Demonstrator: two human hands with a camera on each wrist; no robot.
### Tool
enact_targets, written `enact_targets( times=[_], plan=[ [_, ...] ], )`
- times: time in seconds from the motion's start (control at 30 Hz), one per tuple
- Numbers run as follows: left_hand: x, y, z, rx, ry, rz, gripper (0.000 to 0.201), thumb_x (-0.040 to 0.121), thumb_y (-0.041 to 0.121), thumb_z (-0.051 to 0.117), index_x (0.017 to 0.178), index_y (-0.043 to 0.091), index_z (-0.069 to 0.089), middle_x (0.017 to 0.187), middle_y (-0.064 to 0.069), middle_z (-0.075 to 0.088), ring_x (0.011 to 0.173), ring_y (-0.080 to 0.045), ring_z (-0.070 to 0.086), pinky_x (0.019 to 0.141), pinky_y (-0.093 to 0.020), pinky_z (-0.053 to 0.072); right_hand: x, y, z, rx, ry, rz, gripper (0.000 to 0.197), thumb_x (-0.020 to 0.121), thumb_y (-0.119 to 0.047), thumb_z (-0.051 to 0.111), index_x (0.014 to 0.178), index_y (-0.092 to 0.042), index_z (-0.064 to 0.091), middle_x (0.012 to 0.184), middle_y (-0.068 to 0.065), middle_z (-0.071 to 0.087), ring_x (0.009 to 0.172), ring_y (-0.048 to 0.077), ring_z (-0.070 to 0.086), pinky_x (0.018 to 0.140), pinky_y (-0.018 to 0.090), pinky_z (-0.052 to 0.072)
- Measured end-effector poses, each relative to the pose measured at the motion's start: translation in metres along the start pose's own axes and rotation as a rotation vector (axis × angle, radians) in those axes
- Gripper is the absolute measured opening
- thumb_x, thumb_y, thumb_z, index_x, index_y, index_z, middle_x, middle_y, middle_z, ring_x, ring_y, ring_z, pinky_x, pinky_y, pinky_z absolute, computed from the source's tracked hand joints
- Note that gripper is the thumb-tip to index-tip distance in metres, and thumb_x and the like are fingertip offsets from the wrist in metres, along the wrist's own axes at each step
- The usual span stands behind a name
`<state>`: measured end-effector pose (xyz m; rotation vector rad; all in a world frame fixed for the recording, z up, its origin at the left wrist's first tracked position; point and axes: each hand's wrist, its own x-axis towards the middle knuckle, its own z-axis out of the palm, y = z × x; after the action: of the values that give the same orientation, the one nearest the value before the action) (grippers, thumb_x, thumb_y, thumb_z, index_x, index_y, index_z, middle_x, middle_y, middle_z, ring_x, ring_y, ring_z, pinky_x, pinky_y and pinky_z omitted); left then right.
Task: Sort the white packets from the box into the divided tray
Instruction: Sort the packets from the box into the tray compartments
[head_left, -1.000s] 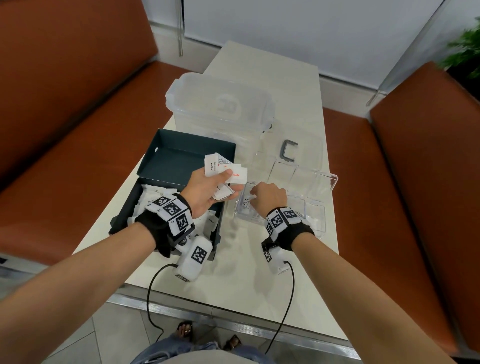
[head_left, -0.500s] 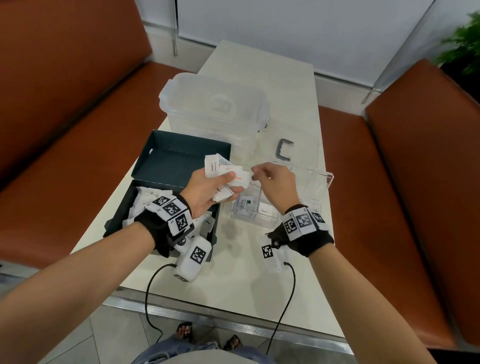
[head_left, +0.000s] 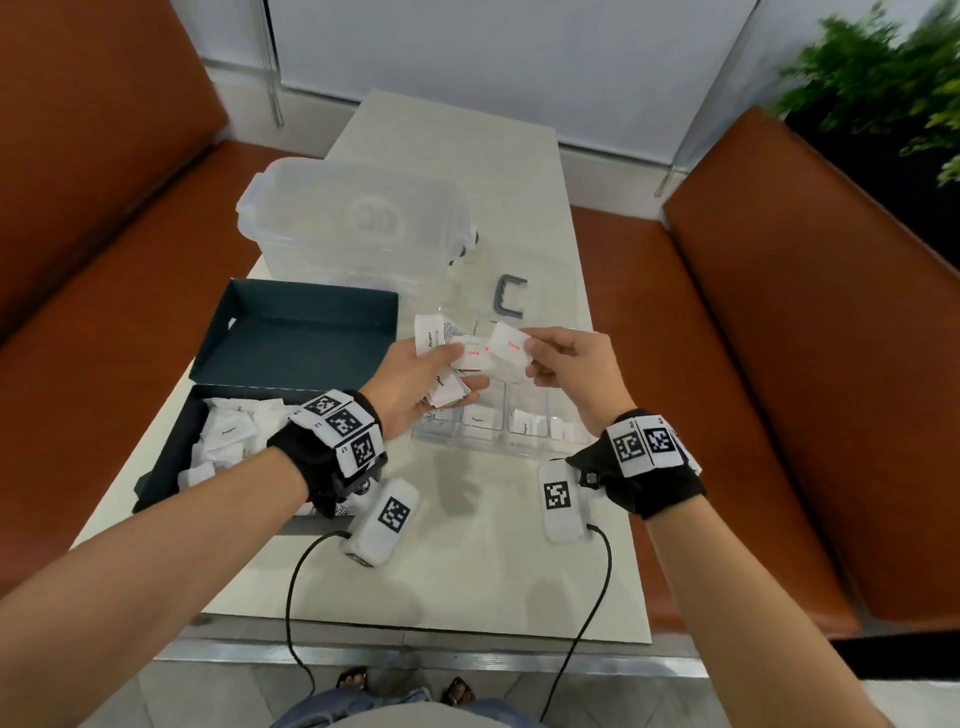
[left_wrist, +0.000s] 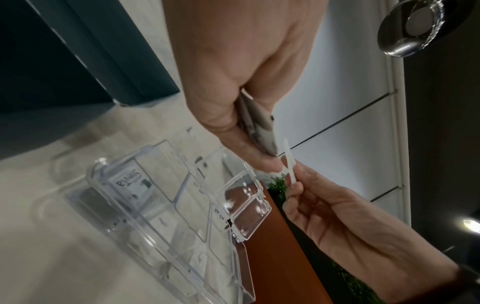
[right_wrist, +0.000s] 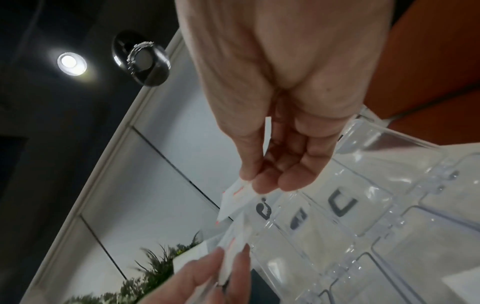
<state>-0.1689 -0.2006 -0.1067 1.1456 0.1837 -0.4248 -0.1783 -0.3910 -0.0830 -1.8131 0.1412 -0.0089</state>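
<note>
My left hand grips a fanned stack of white packets above the clear divided tray. My right hand pinches one white packet with red lettering right beside that stack. The left wrist view shows the stack in my left hand and the single packet edge-on between the right thumb and finger. In the right wrist view the pinched packet hangs over the tray. Some near tray compartments hold packets. The dark box on the left holds several loose packets.
The box's open lid stands behind it. A large clear lidded container sits farther back, with a grey C-shaped piece seen behind the tray. Orange benches flank the narrow table. Sensor cables trail off its near edge.
My right hand rose from the tray's near-left compartment to the stack in my left hand and took hold of one red-lettered packet. The left hand has stayed above the tray.
</note>
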Motion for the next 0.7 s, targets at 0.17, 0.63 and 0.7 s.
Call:
enact_targets(
  times=[0.17,0.63,0.7],
  plan=[
    [0.003,-0.010,0.018,0.046,-0.049,0.033,0.021,0.093,0.006,0.060,0.114,0.002,0.061,0.104,-0.019,0.071,0.083,-0.031,0.073,0.058,-0.031,0.058,-0.008,0.007,-0.006,0.012,-0.049,0.043,0.023,0.089,-0.001,0.063,0.111,0.002,0.067,0.074,0.011,0.064,0.060,0.014,0.057,0.065,0.023,0.054],
    [0.007,-0.010,0.038,0.156,-0.168,0.075,0.022,0.096,0.018,0.058,0.106,-0.001,0.064,0.097,-0.019,0.073,0.075,-0.028,0.073,0.057,-0.034,0.060,-0.004,0.014,-0.038,-0.261,0.001,0.057,0.018,0.079,-0.023,0.077,0.082,-0.006,0.074,0.070,0.000,0.072,0.059,0.005,0.067,0.057,0.016,0.052],
    [0.007,-0.008,0.038,0.183,-0.173,0.079,0.018,0.094,0.017,0.061,0.103,0.002,0.066,0.093,-0.016,0.074,0.076,-0.028,0.074,0.057,-0.034,0.060,-0.004,0.013,-0.039,-0.270,-0.008,0.054,0.019,0.079,-0.023,0.078,0.081,-0.005,0.074,0.069,0.001,0.071,0.058,0.005,0.067,0.056,0.016,0.053]
  ],
)
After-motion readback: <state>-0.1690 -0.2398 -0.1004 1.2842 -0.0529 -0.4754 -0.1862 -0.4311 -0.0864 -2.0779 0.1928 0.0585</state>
